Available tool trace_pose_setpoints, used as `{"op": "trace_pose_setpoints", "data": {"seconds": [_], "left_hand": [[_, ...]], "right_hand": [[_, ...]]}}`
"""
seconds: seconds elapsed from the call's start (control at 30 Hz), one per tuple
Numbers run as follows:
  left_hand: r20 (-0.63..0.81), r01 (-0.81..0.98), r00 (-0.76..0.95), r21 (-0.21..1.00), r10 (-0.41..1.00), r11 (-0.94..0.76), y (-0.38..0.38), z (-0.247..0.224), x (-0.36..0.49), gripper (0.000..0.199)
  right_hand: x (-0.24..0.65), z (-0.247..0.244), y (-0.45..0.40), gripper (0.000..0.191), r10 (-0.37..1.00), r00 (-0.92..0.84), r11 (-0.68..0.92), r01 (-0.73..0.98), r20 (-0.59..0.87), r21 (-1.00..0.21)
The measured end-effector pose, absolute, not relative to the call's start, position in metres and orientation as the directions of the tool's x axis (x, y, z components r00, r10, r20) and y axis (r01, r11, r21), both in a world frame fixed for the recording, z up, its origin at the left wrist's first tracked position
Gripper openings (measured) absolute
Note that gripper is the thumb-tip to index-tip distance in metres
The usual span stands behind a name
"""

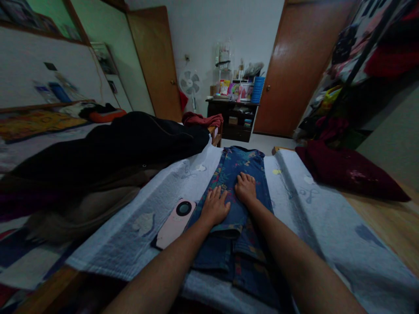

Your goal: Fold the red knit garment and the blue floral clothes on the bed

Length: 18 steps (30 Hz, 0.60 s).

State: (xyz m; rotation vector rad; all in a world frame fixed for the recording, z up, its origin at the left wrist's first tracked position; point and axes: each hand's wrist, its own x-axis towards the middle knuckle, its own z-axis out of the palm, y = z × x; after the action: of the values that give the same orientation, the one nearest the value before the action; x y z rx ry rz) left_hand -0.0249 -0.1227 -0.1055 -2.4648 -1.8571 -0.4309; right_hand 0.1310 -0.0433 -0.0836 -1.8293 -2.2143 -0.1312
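A pair of blue floral trousers [229,218] lies lengthwise on a pale blue patterned bed cover, legs folded in layers, with the hems nearest me. My left hand [215,207] rests palm down on the left side of the cloth, fingers slightly spread. Farther up and to the right, my right hand [246,188] presses on the same garment with its fingers bent and a little apart. No grasped fold shows under either hand. Left of the trousers, close to my left forearm, a pink phone [173,224] with a round black camera ring lies face down.
Dark clothing [131,135] is heaped along the left. A maroon cushion [350,172] sits on a wooden surface [382,218] at the right. Beyond the bed stand a fan [190,85], a dark cabinet [229,117] loaded with items, and a brown door [281,74]. Clothes hang upper right.
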Motion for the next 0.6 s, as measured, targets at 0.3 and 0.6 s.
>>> {"op": "trace_pose_setpoints", "data": {"seconds": [0.3,0.6], "left_hand": [[0.231,0.943,0.245,0.168,0.942,-0.287,-0.124,-0.104,-0.026,0.054],[0.219,0.944,0.247,0.164,0.944,-0.286,-0.124,-0.103,-0.026,0.056]], "right_hand": [[0.139,-0.092,-0.081,0.054,0.940,-0.335,0.341,0.933,0.068,-0.118],[0.159,-0.083,-0.170,0.075,0.898,-0.436,0.407,0.875,-0.062,-0.264]]}}
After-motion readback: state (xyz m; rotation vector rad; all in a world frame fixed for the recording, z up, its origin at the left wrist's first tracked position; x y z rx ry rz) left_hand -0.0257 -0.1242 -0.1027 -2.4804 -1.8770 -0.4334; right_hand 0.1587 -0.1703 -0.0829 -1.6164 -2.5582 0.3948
